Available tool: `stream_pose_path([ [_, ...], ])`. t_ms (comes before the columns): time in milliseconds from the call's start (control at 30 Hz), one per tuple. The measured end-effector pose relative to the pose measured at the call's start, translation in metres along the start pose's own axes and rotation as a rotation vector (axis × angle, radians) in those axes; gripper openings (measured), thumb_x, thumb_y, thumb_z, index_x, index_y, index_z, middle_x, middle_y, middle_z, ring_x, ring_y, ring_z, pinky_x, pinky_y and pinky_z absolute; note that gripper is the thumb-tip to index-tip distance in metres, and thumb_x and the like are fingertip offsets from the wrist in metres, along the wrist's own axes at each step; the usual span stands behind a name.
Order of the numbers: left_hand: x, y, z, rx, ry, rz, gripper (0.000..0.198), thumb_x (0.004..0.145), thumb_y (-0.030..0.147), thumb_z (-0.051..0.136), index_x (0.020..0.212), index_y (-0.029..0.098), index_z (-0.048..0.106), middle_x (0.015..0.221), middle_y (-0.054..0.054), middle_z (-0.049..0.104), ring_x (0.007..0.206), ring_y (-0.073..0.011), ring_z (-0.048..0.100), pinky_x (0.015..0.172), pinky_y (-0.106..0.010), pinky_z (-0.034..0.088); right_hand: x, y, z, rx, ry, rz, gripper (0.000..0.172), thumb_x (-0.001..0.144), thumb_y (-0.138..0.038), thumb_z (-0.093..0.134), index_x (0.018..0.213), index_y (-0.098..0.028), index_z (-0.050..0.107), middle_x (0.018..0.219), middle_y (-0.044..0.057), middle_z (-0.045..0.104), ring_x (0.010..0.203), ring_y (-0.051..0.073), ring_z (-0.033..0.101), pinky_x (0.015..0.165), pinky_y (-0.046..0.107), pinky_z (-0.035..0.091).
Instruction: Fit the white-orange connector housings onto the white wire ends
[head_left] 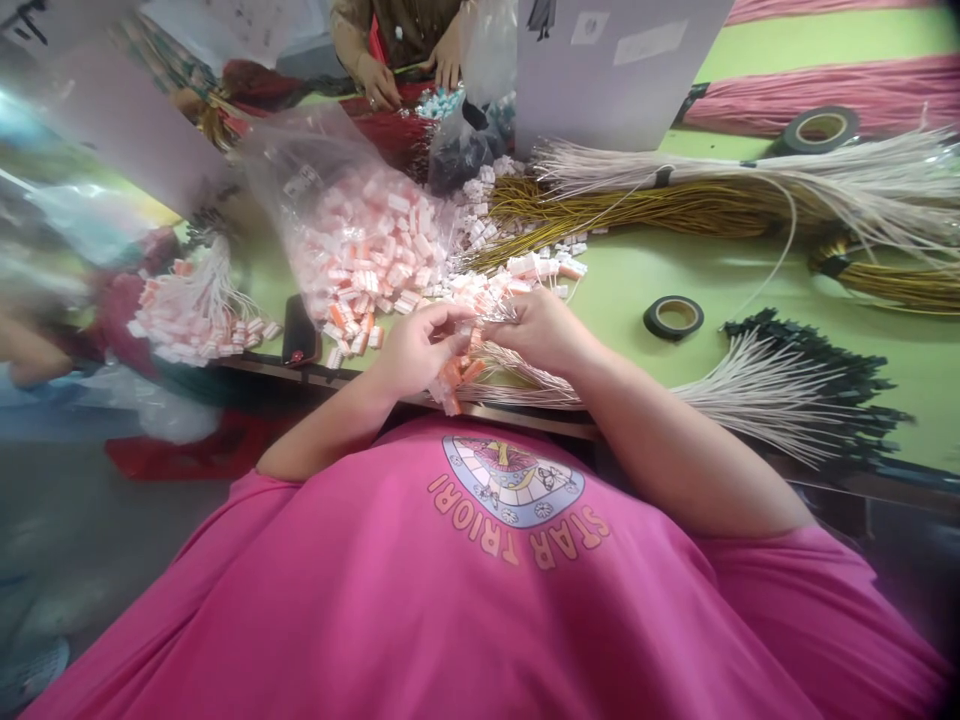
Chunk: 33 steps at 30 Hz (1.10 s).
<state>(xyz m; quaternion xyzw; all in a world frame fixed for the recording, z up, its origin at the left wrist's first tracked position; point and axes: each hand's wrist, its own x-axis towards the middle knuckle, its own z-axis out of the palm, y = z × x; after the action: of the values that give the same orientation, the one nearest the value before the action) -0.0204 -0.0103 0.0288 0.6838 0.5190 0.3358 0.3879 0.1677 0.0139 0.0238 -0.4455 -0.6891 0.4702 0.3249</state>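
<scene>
My left hand [421, 348] is closed in a pinch near the table's front edge, its fingertips at small white and orange connectors. Right beside it, my right hand [544, 332] is closed on thin white wires [525, 372], which run under it toward the right. The fingertips of both hands nearly meet. Orange-and-white connectors [453, 385] hang just below my left hand. Behind the hands lies a pile of white and orange connectors [480, 290], next to a clear plastic bag [375, 235] full of similar pieces. What my left fingertips pinch is too small to make out.
Black tape rolls [673, 318] and a wire bundle with black ends [817, 385] lie right. White wires [750, 170] and yellow wires [630, 208] stretch behind. A dark phone-like object [301, 330] and wired connectors [202, 310] are left. Another person's hands [382, 82] work across the table.
</scene>
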Motion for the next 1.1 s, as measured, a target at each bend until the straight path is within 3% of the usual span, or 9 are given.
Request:
stream_pose_path([
  [533, 0.0009, 0.0015, -0.0022, -0.147, -0.02, -0.091, 0.024, 0.077, 0.018, 0.069, 0.101, 0.015, 0.068, 0.087, -0.005, 0.071, 0.071, -0.0136, 0.066, 0.07, -0.028, 0.057, 0.001, 0.0004, -0.0002, -0.085, 0.017, 0.044, 0.022, 0.068, -0.014, 0.06, 0.051, -0.017, 0.047, 0.05, -0.005, 0.035, 0.052, 0.007, 0.03, 0.05, 0.027, 0.022],
  [900, 0.0003, 0.0048, -0.0018, -0.027, -0.016, -0.07, 0.025, 0.079, 0.02, 0.067, 0.103, 0.013, 0.067, 0.084, -0.005, 0.07, 0.069, -0.0138, 0.066, 0.069, -0.028, 0.055, 0.0015, -0.0009, 0.0015, -0.148, 0.005, 0.045, 0.031, 0.065, -0.011, 0.058, 0.046, -0.018, 0.035, 0.046, -0.006, 0.03, 0.048, 0.006, 0.029, 0.049, 0.027, 0.02],
  [1100, 0.0009, 0.0019, -0.0014, 0.007, -0.027, -0.03, 0.025, 0.079, 0.022, 0.068, 0.102, 0.015, 0.068, 0.085, -0.005, 0.07, 0.07, -0.0134, 0.065, 0.069, -0.027, 0.054, 0.0015, 0.0014, 0.0025, -0.111, 0.012, 0.021, 0.03, 0.068, -0.015, 0.059, 0.047, -0.018, 0.038, 0.047, -0.006, 0.03, 0.05, 0.006, 0.03, 0.049, 0.026, 0.023],
])
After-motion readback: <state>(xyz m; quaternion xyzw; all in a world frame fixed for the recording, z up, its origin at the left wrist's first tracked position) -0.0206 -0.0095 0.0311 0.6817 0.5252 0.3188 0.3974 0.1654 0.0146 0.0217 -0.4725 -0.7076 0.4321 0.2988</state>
